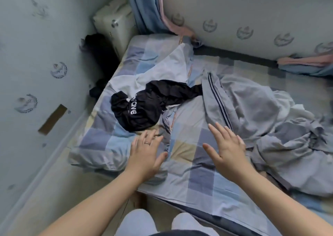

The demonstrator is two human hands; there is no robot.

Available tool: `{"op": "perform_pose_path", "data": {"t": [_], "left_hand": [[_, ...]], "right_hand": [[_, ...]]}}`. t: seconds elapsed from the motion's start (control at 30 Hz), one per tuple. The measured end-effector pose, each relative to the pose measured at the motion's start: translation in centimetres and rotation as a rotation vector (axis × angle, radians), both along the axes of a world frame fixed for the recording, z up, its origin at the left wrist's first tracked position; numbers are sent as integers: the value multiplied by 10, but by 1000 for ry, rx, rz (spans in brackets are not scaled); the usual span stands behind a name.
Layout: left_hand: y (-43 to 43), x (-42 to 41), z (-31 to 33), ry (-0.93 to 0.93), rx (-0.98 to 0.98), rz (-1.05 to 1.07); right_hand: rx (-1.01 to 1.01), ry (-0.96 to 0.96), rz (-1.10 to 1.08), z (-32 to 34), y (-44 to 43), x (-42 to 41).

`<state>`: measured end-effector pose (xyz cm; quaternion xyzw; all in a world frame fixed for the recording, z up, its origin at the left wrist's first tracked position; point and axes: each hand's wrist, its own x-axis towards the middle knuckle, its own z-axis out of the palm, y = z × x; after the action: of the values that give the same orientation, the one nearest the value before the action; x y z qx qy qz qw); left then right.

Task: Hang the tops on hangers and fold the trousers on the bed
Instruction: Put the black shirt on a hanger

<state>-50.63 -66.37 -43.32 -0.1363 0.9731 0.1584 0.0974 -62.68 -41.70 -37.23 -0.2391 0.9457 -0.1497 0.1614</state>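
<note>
Seen from above, a person's left hand [146, 150] and right hand [226, 145] reach over a bed [201, 180] with a checked cover, both with an open grip, fingers spread, holding nothing. A crumpled black top [142, 108] with white lettering lies just beyond the left hand, and grey striped trousers [252, 108] sprawl unfolded beside the right. No hanger is visible, so the task looks barely begun.

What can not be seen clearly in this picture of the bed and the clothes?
- Black garment, head view: crumpled, so its type is unclear; its print is partly folded under.
- Grey clothes, head view: heaped, so the number of pieces is hidden.
- Dark item beside the bed: hidden behind the mattress edge.
</note>
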Motion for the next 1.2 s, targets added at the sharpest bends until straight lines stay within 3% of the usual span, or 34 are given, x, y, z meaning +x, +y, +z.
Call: {"op": "perform_pose_path", "data": {"t": [0.37, 0.63, 0.77, 0.87, 0.97, 1.07, 1.2], "left_hand": [[-194, -44, -94, -193, 96, 136], [-312, -100, -234, -276, 211, 285], [-348, -123, -319, -311, 355, 440], [-369, -143, -372, -160, 607, 741], [-382, -170, -404, 3, 732, 1012], [-380, -182, -418, -12, 828, 1061], [-361, -164, -417, -166, 810, 957]], "right_hand": [[82, -180, -70, -101, -201, -50], [147, -212, 35, -245, -341, -121], [223, -292, 114, -336, -388, -141], [285, -348, 180, -396, -414, -147], [296, -408, 195, -445, -434, -141], [331, -420, 178, -473, -438, -129], [288, -335, 87, -489, -432, -116]]}}
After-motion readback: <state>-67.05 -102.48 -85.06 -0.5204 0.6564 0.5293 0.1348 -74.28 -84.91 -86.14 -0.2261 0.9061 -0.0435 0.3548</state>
